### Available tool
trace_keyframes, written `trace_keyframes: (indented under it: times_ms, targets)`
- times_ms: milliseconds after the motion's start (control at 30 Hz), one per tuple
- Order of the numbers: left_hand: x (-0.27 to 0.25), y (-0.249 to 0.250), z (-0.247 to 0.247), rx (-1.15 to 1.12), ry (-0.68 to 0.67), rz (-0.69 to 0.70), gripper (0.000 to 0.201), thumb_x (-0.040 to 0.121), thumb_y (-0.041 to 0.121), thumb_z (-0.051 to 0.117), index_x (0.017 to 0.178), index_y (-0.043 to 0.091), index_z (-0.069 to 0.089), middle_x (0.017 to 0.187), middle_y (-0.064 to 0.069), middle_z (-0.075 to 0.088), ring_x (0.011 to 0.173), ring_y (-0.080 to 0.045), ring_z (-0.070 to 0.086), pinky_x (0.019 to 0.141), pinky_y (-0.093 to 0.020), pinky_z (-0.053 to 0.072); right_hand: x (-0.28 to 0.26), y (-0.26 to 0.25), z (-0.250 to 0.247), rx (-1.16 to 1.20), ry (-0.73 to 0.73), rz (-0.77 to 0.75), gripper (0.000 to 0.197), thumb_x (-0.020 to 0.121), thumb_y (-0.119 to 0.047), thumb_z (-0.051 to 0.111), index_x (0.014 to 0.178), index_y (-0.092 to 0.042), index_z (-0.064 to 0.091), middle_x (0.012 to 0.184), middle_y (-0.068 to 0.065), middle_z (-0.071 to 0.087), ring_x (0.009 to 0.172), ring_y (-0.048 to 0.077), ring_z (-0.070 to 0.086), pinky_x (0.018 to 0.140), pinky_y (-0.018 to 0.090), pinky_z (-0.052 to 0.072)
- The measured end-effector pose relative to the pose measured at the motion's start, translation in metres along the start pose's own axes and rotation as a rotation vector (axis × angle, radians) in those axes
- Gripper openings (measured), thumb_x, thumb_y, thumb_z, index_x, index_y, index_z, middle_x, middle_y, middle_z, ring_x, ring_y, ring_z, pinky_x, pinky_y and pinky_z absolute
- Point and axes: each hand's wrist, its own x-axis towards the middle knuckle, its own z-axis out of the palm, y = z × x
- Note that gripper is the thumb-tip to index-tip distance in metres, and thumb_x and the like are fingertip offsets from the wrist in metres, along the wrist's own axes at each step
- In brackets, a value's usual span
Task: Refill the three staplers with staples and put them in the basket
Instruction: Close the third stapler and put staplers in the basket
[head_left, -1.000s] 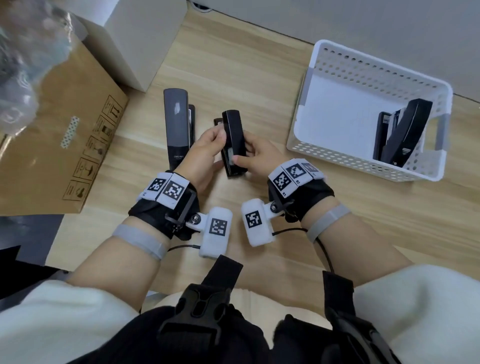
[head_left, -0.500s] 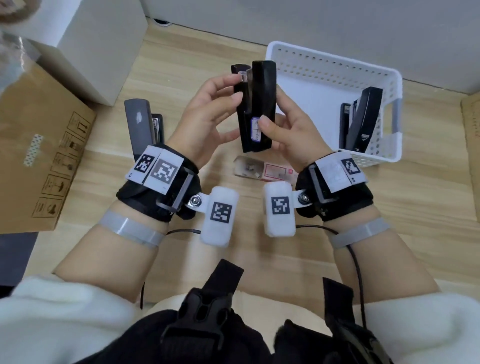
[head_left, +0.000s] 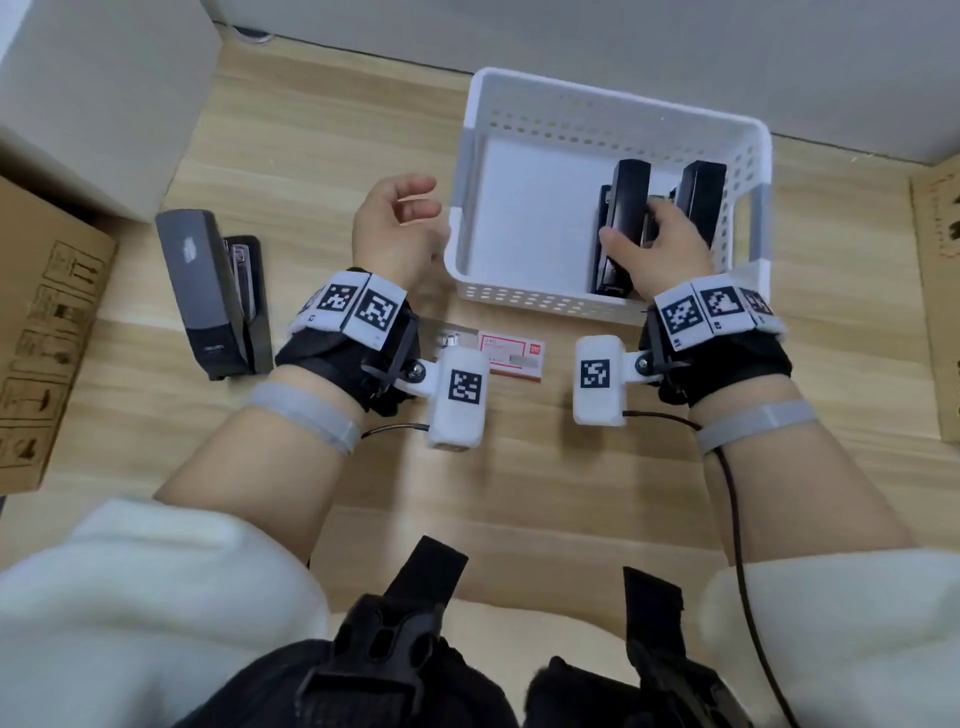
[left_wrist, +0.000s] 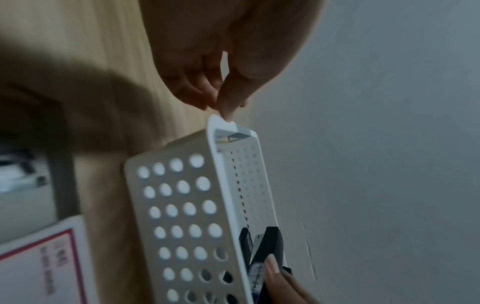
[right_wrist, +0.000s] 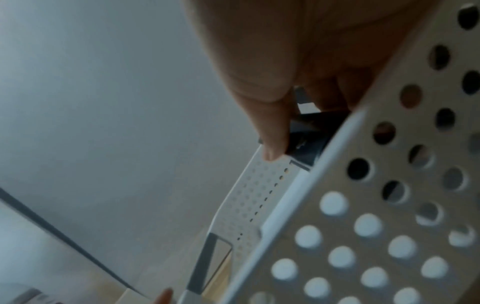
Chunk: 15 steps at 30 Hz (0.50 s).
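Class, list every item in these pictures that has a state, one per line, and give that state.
Right hand: grips a black stapler, inside the basket.
Left hand: loosely curled, holds nothing, beside the basket.
Held stapler: closed, in the basket.
Second black stapler: in the basket, at its right wall.
Grey stapler: on the table, outside the basket.
Basket: upright, two staplers inside.
Staple box: flat on the table.

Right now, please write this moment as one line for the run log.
right hand: holds black stapler in basket | left hand: free | second stapler: in basket | grey stapler: on table
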Motion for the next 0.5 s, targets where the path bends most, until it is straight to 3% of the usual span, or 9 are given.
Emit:
trace_keyframes:
  times_ms: [100,300,400,500]
  targets:
    - [-0.001,-0.003,-0.003,-0.036,-0.037,-0.012,0.031,0.078,-0.009,0.054,0.099,0.014,0.055,0.075,0.005,0.053,0.065,-0.006,0.053,0.057,-0.015,0.047,0.007,0.001,0.004,-0.075,0.015,0.061,0.046,0.087,-0.032,0.056,0.128,-0.015,0.045,0.122,0.009,0.059,0.109,0.027,0.057,0.081,0.024,0.037]
    - [-0.005,-0.010,-0.001,-0.124,-0.090,-0.050,0.025,0.079,-0.004,0.061,0.090,0.018,0.057,0.064,0.007,0.058,0.066,-0.014,0.055,0.068,-0.030,0.047,0.012,-0.001,0.010,-0.231,-0.005,0.121,0.048,0.087,-0.032,0.055,0.128,-0.011,0.040,0.120,0.019,0.057,0.106,0.036,0.057,0.087,0.040,0.045]
    - [-0.003,-0.010,-0.002,-0.125,-0.093,-0.058,0.025,0.078,-0.004,0.062,0.087,0.019,0.057,0.055,0.010,0.060,0.065,-0.015,0.054,0.066,-0.030,0.046,0.014,-0.004,0.013,-0.317,-0.024,0.166,0.048,0.088,-0.029,0.055,0.128,-0.006,0.039,0.124,0.021,0.054,0.109,0.038,0.056,0.090,0.043,0.045]
    - [-0.003,-0.010,-0.003,-0.123,-0.110,-0.057,0.024,0.079,-0.004,0.062,0.087,0.019,0.057,0.059,0.009,0.059,0.065,-0.016,0.053,0.063,-0.028,0.046,0.015,-0.009,0.015,-0.408,-0.021,0.205,0.044,0.091,-0.026,0.052,0.125,0.000,0.040,0.125,0.023,0.052,0.112,0.039,0.054,0.089,0.043,0.044]
